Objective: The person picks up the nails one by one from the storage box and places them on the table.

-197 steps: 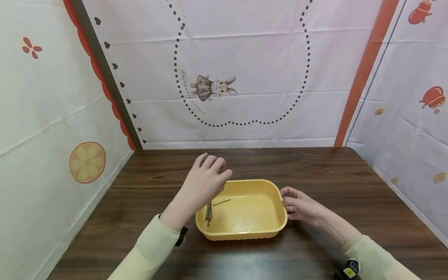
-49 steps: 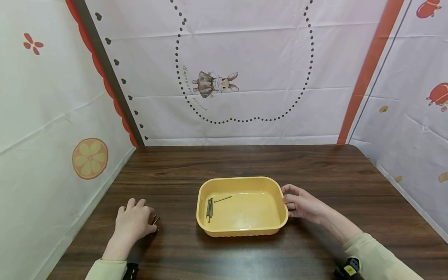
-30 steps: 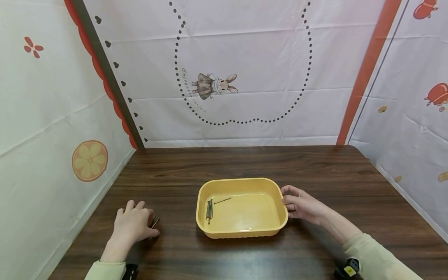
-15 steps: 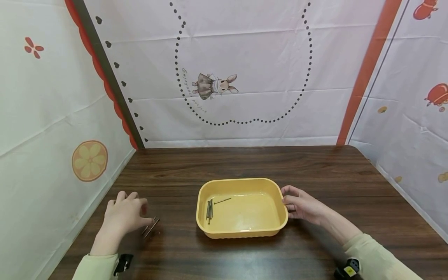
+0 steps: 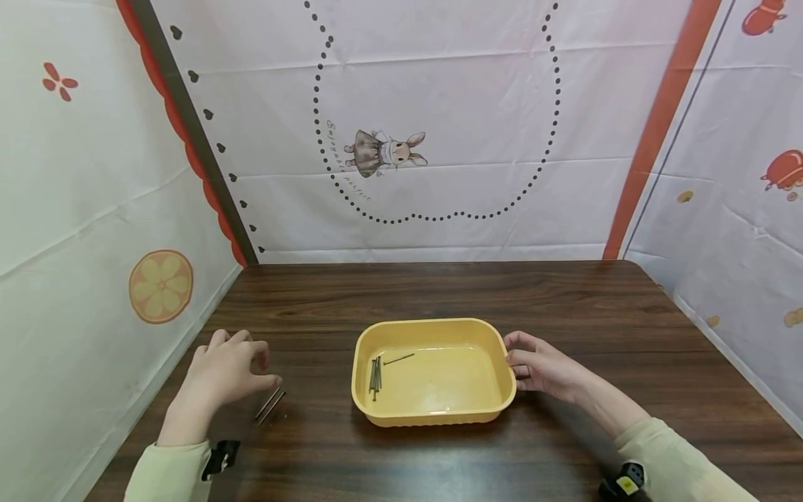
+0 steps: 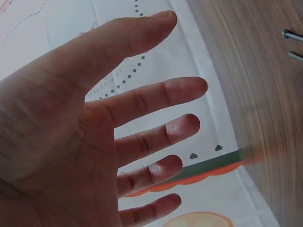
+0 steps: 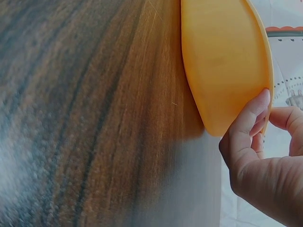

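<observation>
My left hand (image 5: pixel 222 369) hovers over the left side of the table, thumb and fingers spread apart, holding nothing. Just right of and below its thumb, two nails (image 5: pixel 270 406) lie side by side on the wood. The left wrist view has a nail head (image 6: pixel 286 34) at its right edge, apart from the fingers. A yellow plastic tray (image 5: pixel 448 383) stands in the middle. My right hand (image 5: pixel 544 368) pinches its right rim between thumb and fingers, as the right wrist view also shows. Inside the tray, several nails (image 5: pixel 375 376) lie bunched at left, with a single nail (image 5: pixel 399 359) beside them.
The dark wooden table (image 5: pixel 439 467) is bounded by a printed white cloth (image 5: pixel 452 111) at the back and both sides. A tiny speck (image 5: pixel 286 416) lies right of the two loose nails. Black wrist straps sit on both sleeves.
My left hand went from above the tray to the nails at left, then drew up and away from them; both now show whole on the table. My right hand stays on the tray.
</observation>
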A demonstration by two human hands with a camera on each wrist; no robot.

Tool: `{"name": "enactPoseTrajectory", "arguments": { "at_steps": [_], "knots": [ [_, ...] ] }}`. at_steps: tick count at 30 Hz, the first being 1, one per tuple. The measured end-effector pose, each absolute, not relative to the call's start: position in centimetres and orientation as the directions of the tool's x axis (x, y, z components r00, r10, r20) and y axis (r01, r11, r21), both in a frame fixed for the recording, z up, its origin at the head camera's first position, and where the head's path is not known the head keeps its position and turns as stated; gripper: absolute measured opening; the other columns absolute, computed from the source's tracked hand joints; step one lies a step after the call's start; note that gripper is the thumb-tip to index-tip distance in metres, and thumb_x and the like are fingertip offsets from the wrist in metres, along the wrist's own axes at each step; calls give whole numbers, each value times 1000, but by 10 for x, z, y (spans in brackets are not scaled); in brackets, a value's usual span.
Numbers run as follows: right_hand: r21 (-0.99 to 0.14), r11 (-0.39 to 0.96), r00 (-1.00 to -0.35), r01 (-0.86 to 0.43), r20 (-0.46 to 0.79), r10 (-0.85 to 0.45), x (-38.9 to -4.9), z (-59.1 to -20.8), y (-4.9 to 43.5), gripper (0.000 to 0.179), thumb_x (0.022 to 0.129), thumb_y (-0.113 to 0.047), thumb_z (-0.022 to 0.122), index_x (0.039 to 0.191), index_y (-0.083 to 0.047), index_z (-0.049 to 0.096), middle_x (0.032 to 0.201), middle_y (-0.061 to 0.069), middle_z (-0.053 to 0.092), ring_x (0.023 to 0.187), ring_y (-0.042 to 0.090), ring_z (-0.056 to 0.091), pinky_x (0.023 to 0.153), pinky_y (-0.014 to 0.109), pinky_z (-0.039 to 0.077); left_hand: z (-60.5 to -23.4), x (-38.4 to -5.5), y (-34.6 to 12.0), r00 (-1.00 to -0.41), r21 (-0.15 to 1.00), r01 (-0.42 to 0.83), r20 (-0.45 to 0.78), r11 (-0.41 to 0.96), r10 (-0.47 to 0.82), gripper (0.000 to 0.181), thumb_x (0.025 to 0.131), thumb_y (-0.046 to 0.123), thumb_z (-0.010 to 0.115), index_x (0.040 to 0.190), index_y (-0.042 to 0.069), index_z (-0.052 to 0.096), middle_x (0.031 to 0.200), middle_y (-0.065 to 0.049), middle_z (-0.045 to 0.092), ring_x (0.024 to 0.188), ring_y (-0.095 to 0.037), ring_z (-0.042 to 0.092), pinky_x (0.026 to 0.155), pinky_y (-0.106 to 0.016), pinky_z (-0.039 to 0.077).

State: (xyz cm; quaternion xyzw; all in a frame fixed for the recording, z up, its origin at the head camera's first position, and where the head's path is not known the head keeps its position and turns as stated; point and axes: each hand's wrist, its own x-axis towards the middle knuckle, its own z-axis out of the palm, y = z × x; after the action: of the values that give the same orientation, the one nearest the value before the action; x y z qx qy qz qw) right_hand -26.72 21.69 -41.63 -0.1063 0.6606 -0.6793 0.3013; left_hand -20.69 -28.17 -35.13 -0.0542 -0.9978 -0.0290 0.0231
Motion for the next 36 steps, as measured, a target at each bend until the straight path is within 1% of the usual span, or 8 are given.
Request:
{"name": "enactPoseTrajectory", "arguments": {
  "at_steps": [6, 11, 15, 20, 26, 30, 34, 36],
  "knots": [
    [-962, 59, -792, 266, -253, -555, -267, -416, 217, 20, 95, -5, 49, 111, -13, 41, 86, -5, 61, 76, 7, 62, 69, 23, 55, -347, -210, -277, -991, 82, 122, 68, 989, 116, 33, 73, 52, 79, 84, 25, 65, 94, -4, 59, 100, -40, 47, 73, -55, 40],
    [-963, 67, -795, 261, -254, -551, -268, -416, 217, 20, 95, -6, 49, 112, -14, 41, 86, -5, 60, 76, 7, 62, 69, 23, 55, -343, -213, -270, -988, 113, 133, 93, 985, 122, 33, 74, 50, 80, 88, 24, 67, 95, -4, 60, 102, -41, 47, 75, -56, 39],
    [-963, 70, -796, 260, -255, -549, -268, -416, 217, 20, 95, -6, 50, 112, -14, 41, 86, -5, 60, 76, 6, 62, 69, 22, 55, -341, -215, -263, -987, 129, 132, 107, 983, 119, 33, 75, 49, 79, 92, 23, 68, 100, -6, 61, 105, -42, 48, 78, -58, 40],
    [-963, 71, -795, 259, -254, -551, -268, -416, 217, 19, 95, -6, 49, 112, -13, 41, 86, -5, 61, 76, 7, 63, 69, 22, 56, -339, -219, -254, -984, 135, 137, 132, 981, 119, 39, 77, 49, 79, 99, 19, 69, 107, -11, 63, 107, -44, 51, 80, -62, 43],
    [-963, 71, -795, 261, -256, -549, -268, -416, 217, 19, 96, -6, 49, 111, -13, 41, 86, -5, 61, 76, 7, 63, 69, 22, 55, -338, -223, -247, -980, 179, 148, 157, 973, 120, 45, 81, 47, 76, 111, 15, 69, 112, -11, 65, 103, -39, 56, 73, -55, 50],
    [-962, 76, -796, 263, -260, -546, -268, -416, 216, 19, 96, -6, 49, 111, -14, 41, 86, -5, 61, 76, 7, 62, 69, 22, 55, -338, -227, -242, -980, 215, 149, 163, 965, 116, 48, 82, 47, 75, 116, 14, 67, 111, -10, 65, 102, -36, 57, 71, -51, 52],
    [-961, 78, -798, 265, -264, -541, -268, -415, 216, 19, 96, -6, 49, 111, -13, 41, 86, -5, 60, 76, 7, 62, 69, 23, 55, -338, -232, -237, -980, 277, 155, 167, 948, 112, 47, 86, 46, 72, 120, 15, 65, 111, -12, 65, 102, -34, 59, 70, -51, 53],
    [-961, 78, -799, 265, -265, -540, -268, -415, 216, 19, 96, -5, 48, 112, -13, 41, 85, -5, 59, 76, 7, 62, 69, 23, 55, -339, -234, -235, -979, 306, 158, 174, 939, 108, 46, 87, 45, 71, 121, 15, 64, 112, -12, 65, 102, -33, 60, 73, -51, 53]
  ]
}}
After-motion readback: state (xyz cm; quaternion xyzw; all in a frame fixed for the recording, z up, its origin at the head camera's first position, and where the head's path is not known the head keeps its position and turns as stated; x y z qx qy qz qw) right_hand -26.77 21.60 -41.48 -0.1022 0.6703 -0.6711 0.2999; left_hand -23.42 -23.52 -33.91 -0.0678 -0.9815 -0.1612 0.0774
